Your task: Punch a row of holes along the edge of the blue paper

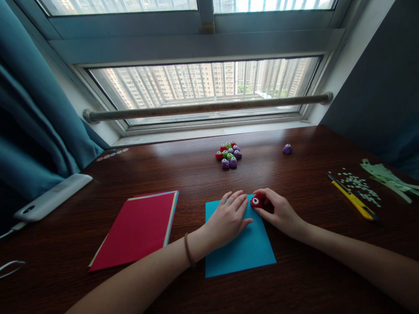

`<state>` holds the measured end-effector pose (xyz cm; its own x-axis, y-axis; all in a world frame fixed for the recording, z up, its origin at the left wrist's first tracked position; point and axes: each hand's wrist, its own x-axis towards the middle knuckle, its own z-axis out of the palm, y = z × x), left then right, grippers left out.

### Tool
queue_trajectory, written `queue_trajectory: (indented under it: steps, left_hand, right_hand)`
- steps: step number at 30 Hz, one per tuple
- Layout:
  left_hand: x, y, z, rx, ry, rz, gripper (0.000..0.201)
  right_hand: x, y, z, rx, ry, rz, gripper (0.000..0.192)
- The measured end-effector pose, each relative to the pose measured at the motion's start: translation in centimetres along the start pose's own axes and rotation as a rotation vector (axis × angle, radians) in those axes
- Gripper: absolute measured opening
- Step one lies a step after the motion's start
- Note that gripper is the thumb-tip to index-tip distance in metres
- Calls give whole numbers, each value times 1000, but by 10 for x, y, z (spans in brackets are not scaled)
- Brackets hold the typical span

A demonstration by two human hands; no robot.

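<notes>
A blue paper sheet [242, 250] lies on the dark wooden table in front of me. My left hand [227, 218] rests flat on it, fingers spread, pressing it down. My right hand [278, 211] grips a small red paper punch [255, 202] at the sheet's far edge. Further back sits a cluster of several small punches [228, 155] in red, green and purple. A single purple punch [287, 148] stands apart to the right.
A stack of coloured paper with a red top sheet [137, 229] lies at the left. A white remote-like device [52, 196] sits at the far left. At the right lie a yellow utility knife [353, 200], scattered pale paper bits [360, 185] and green paper strips [389, 179].
</notes>
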<state>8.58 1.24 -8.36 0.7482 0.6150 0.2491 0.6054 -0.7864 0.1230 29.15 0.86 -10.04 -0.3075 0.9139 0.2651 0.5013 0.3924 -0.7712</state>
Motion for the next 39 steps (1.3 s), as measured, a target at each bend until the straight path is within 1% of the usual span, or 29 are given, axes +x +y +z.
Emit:
queue_trajectory:
  steps: [5,8,11,16,19,24,27,30,35,39]
  left_hand:
    - [0,0,-2,-12,59,24,45]
    - [0,1,-4,-18,65,48,45]
    - [0,1,-5,-8,63,59,46]
    - [0,1,-5,21,57,64,50]
    - [0,0,-3,23,43,67,53]
    - [0,1,-4,-2,-17,62,54]
    - [2,2,-5,-28,-46,64,53]
    - [3,3,-7,-51,-50,76,51]
    - [3,6,-11,-83,-24,74,46]
    - [6,10,-12,-73,8,77,43]
  right_hand:
    - [0,-1,0,7,17,-11,28]
    - [-1,-3,-1,9,26,-25,29]
    - [-1,-3,-1,-43,39,-60,29]
    - [-3,-4,0,-209,64,-211,37]
    - [-4,-6,1,-354,31,-296,38]
    - [-5,-9,2,-588,-46,-355,33]
    - [-4,-11,2,-671,-69,-386,37]
    - [-4,-12,3,-702,-68,-418,41]
    - [-3,-11,5,-677,-54,-462,41]
    - [-5,-7,7,-700,-27,-466,40]
